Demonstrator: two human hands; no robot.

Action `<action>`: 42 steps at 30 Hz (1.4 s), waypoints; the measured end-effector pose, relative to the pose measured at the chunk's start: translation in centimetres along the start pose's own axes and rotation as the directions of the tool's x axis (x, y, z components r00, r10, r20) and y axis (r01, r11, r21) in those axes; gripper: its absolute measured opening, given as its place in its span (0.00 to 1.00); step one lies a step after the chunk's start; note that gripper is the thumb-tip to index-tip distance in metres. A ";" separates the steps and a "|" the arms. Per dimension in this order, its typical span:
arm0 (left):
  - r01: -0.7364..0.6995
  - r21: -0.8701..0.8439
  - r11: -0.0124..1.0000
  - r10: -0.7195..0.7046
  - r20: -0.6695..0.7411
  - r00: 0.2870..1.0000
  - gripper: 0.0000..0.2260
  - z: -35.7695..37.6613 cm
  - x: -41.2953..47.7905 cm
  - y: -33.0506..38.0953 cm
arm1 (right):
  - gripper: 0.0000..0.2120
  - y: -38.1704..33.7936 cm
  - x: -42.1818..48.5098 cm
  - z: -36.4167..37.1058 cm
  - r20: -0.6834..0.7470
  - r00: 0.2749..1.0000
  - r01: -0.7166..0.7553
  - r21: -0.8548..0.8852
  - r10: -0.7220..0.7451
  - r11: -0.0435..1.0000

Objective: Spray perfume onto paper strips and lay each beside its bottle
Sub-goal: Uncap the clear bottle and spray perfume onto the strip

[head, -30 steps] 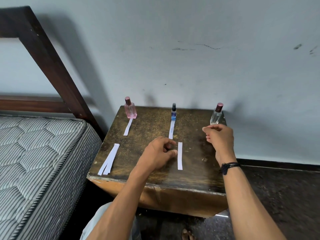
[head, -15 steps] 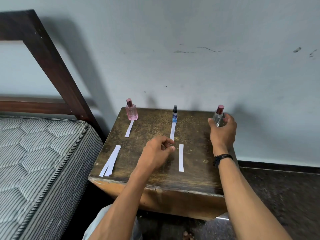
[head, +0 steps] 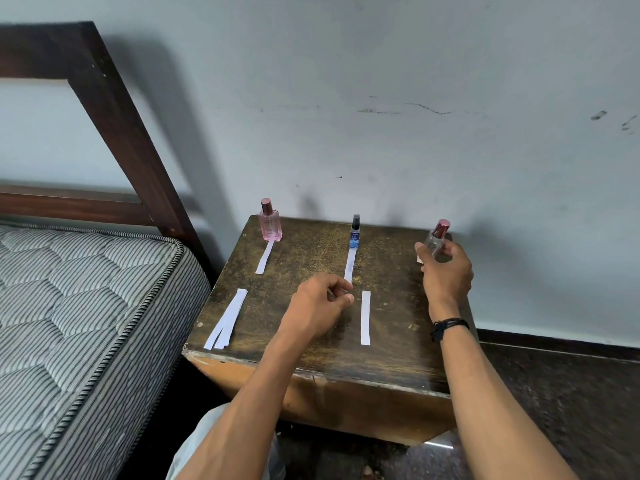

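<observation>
While you are leaning over the wooden table (head: 301, 258), your right hand (head: 446, 271) is gripping the clear perfume bottle (head: 434, 241) at the table's upper right corner, thumb and fingers wrapping round the glass. Its dark red cap is tilting slightly to the right, and whether the base is touching the wood cannot be told. Your left hand (head: 318, 306) is hovering at the middle of the frame with its fingers curling inward and the thumb tip lying close to the forefinger; whether it is pinching anything cannot be told. It is sitting just beside the lower end of the paper strip (head: 349, 265) that is running down from the small blue spray bottle (head: 355, 235). To its right, a loose strip (head: 365, 317) is lying flat. At the table's upper left, the pink bottle (head: 270, 228) is standing upright with another strip (head: 264, 257) lying below it. Spare strips (head: 227, 318) are lying overlapped near the lower left edge. A black wristband (head: 448, 325) is circling your right wrist, and a striped mattress (head: 69, 306) is filling the frame's lower left.
</observation>
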State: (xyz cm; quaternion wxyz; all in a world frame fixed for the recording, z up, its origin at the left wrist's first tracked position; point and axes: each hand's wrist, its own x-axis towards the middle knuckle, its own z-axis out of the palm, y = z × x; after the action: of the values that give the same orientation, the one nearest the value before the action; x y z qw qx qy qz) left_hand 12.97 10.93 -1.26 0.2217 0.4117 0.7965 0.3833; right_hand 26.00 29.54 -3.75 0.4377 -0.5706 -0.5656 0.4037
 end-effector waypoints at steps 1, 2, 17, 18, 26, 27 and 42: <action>0.003 0.000 1.000 -0.003 0.001 1.000 0.06 0.0 0.0 0.0 | 0.11 0.0 -0.1 -0.1 0.003 1.000 0.005 0.006 -0.005 1.000; 0.003 0.000 1.000 -0.003 0.002 1.000 0.06 -0.1 0.0 0.0 | 0.11 -0.1 -0.3 -0.2 0.007 1.000 0.009 0.014 -0.009 1.000; -0.020 -0.245 0.969 -0.003 -0.092 0.996 0.10 -0.6 -0.3 1.1 | 0.19 -0.2 -7.7 -1.3 0.256 0.949 0.218 -0.108 -0.185 0.970; -0.041 -0.291 0.956 0.013 -0.098 0.995 0.12 -0.7 -0.4 1.4 | 0.18 -0.4 -8.3 -1.7 0.293 0.937 0.236 -0.128 -0.191 0.963; -0.113 -0.590 0.799 0.070 -0.096 0.993 0.15 -0.4 -0.9 2.6 | 0.14 -1.7 -9.7 -2.7 0.572 0.802 0.344 -0.204 -0.174 0.916; -0.106 -0.601 0.792 0.056 -0.101 0.993 0.14 -0.4 -0.8 2.6 | 0.14 -1.8 -9.8 -2.7 0.584 0.794 0.341 -0.198 -0.169 0.919; -0.090 -0.573 0.814 0.009 -0.143 0.990 0.10 -0.9 -0.2 1.5 | 0.19 -2.7 -8.9 -1.9 0.670 0.723 0.393 -0.200 -0.167 0.898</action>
State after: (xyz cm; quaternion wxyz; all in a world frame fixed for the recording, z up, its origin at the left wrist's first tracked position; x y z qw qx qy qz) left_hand 13.20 10.96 0.54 0.2724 0.3189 0.6445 0.6393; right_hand 26.75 20.51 -0.95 0.1752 -0.3704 -0.8194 0.4009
